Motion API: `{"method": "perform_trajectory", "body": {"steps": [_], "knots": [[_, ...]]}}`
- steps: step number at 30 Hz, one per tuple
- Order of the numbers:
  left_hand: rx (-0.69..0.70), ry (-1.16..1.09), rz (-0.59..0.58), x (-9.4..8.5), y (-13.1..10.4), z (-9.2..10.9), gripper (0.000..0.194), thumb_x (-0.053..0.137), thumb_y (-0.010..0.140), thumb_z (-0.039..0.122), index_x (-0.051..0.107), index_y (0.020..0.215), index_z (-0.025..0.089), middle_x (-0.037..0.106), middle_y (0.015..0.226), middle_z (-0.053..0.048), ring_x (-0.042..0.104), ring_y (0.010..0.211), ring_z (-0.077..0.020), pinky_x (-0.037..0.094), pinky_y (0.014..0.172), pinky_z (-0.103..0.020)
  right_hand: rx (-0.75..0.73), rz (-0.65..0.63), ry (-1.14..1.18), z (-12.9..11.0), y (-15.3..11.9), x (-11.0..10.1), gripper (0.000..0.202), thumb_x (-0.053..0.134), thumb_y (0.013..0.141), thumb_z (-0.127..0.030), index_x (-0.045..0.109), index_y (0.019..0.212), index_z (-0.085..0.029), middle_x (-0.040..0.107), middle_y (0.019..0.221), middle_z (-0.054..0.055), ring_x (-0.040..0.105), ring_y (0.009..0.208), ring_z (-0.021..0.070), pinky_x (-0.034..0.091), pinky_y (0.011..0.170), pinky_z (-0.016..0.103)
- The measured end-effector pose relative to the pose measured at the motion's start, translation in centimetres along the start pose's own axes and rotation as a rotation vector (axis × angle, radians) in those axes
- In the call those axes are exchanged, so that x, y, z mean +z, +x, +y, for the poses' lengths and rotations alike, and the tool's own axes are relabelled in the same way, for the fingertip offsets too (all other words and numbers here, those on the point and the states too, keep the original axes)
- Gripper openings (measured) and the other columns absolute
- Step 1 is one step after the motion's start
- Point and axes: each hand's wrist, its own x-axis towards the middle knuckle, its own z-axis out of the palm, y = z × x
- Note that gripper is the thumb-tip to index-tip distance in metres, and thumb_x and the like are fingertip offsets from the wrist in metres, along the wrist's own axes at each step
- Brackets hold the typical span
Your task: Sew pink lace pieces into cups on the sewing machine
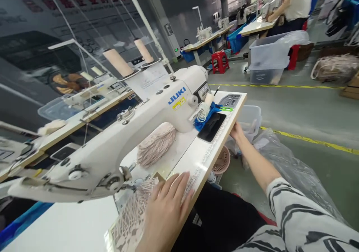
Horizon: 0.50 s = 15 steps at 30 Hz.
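Grey floor [303, 110] marked with yellow tape [308, 140] spreads from two to three o'clock, beyond a white desk [186, 158] carrying a JUKI sewing machine [157, 104]. At six o'clock the left hand [166, 203] lies palm down, its fingers slightly apart over the edge of the openwork lace [130, 211], which extends toward seven o'clock, while a pale pink lace bundle [155, 145] sits under the machine's arm, at that hand's twelve o'clock. At three o'clock the right hand [238, 131] meets the desk's edge near a black smartphone [212, 126], fingertips hidden, so I cannot tell whether they grip.
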Motion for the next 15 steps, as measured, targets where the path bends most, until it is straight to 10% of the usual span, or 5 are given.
{"method": "perform_trajectory", "body": {"steps": [8, 15], "knots": [[-0.481, -0.331, -0.160, 5.7, 11.5, 2.3, 0.067, 0.055, 0.089, 0.047, 0.036, 0.138, 0.004, 0.050, 0.137, -0.023, 0.049, 0.126, -0.0327, 0.042, 0.100, -0.044, -0.090, -0.149, -0.419, -0.1, -1.3, -1.6, 0.029, 0.051, 0.094, -0.040, 0.059, 0.113, -0.018, 0.062, 0.111, 0.007, 0.061, 0.092, 0.0176, 0.054, 0.079, 0.036], [-0.590, -0.438, -0.122, 8.3, 13.6, 2.7, 0.063, 0.062, 0.085, 0.036, 0.038, 0.136, 0.007, 0.058, 0.125, -0.019, 0.053, 0.117, -0.0309, 0.043, 0.096, -0.041, -0.088, -0.061, -0.228, -0.3, -9.8, -5.7, 0.037, 0.052, 0.090, -0.053, 0.062, 0.109, -0.022, 0.065, 0.108, 0.006, 0.063, 0.096, 0.0186, 0.054, 0.084, 0.037]]}}
